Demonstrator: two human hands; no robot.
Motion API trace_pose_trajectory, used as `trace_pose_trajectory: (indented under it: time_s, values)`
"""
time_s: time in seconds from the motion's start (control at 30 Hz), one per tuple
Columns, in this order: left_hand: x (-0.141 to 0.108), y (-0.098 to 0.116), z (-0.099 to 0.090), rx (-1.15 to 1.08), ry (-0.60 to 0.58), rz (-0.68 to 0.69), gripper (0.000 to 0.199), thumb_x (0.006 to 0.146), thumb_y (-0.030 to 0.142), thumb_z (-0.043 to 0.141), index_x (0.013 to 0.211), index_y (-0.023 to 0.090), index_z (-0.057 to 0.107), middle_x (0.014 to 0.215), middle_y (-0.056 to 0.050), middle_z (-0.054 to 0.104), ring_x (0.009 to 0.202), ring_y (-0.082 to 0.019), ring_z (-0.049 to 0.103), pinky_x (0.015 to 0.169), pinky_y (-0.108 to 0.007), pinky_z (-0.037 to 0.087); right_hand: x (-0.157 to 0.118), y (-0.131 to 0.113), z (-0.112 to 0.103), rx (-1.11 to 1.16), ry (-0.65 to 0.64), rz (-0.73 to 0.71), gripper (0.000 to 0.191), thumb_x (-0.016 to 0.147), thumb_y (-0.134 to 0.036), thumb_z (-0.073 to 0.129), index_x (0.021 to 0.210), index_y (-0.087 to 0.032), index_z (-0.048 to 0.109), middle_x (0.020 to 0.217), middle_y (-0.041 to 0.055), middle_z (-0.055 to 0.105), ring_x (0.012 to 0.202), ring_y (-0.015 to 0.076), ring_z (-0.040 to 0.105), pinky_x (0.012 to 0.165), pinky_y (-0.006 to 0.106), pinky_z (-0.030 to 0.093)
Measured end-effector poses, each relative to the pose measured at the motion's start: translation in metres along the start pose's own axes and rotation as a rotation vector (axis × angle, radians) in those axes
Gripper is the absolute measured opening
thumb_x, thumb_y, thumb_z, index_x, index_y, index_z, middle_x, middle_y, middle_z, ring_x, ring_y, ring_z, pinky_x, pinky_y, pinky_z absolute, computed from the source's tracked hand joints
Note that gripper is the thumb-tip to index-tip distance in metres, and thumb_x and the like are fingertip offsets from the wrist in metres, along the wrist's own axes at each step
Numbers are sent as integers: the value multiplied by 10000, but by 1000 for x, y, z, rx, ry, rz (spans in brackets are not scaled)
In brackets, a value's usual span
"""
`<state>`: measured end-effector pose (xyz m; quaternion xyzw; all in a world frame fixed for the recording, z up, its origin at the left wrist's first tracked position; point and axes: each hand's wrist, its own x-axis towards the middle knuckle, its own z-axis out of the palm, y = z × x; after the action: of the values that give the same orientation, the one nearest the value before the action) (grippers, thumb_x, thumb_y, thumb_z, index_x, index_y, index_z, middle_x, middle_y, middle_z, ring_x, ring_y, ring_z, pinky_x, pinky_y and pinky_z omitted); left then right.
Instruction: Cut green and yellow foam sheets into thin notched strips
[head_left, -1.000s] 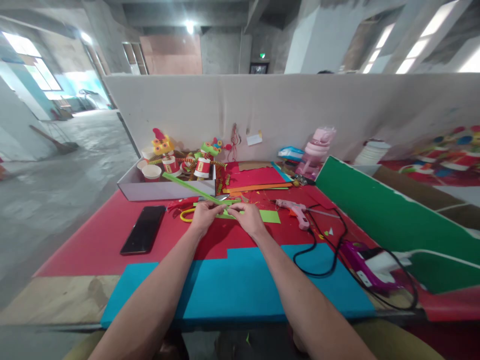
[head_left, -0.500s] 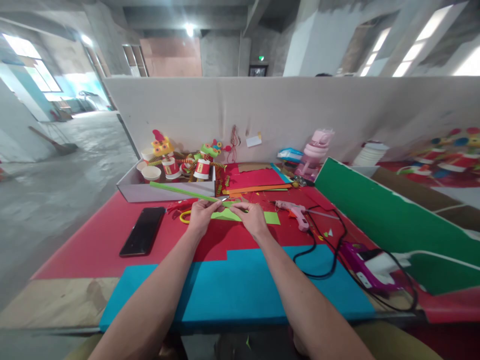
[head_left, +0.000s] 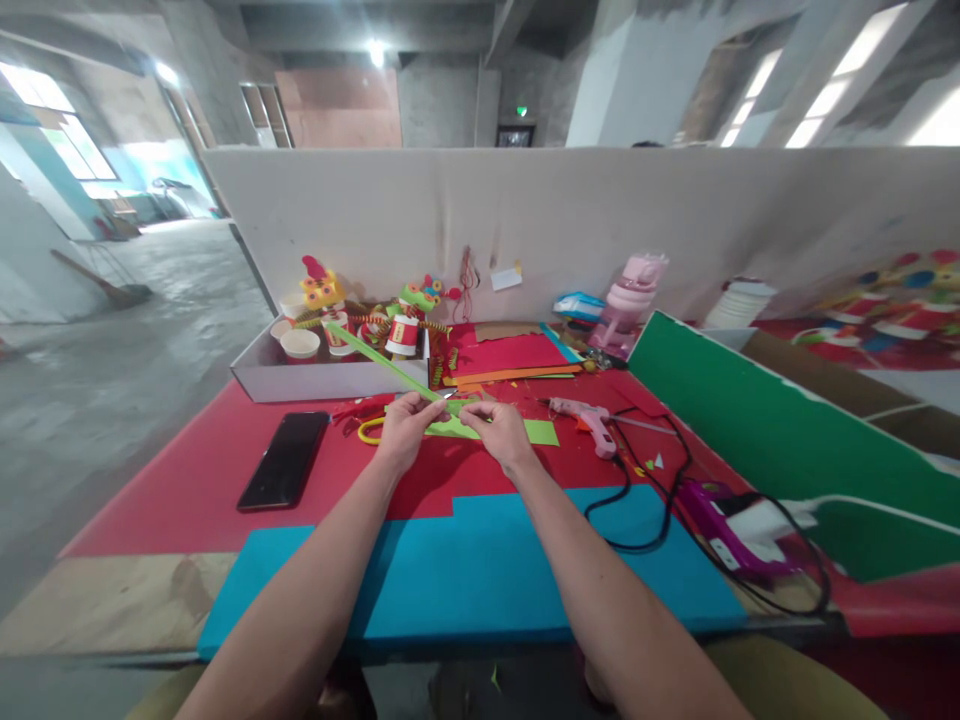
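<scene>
Technician A: Where does the green paper strip (head_left: 367, 350) lie?

Technician B: Left of the pink glue gun (head_left: 589, 420). It extends outward from the fingertips of the left hand (head_left: 403, 432), angled up and leftward.

Technician A: State of the fingers?

Technician B: Left thumb and fingers pinch the strip near its lower end. Right hand (head_left: 502, 432): thumb and forefinger drawn together beside that end; their exact contact is unclear. A light-green paper sheet (head_left: 541, 432) lies below, left of the gun.
</scene>
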<state>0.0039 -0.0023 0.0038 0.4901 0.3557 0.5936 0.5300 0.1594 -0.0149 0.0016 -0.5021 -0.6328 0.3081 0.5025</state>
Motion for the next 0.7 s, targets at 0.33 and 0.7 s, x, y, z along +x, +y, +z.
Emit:
trace_pose_trajectory:
  time_s: [0.33,0.7]
  values:
    - [2,3,-6,84,19,134,159,633,293,768,677,151,714,598,-11,653,612,-130,580,656,-262,454,-6,-10,0,-53,94,-73,166,751,-342,688,832,-212,751,851,37,751,846,225,687,787,307,499]
    - [4,0,-9,65,52,128,179,647,313,770,684,149,711,595,-11,651,603,-130,581,644,-258,457,-4,-7,-3,-35,120,-65,174,754,-354,688,830,-210,749,851,35,750,856,218,685,788,299,497]
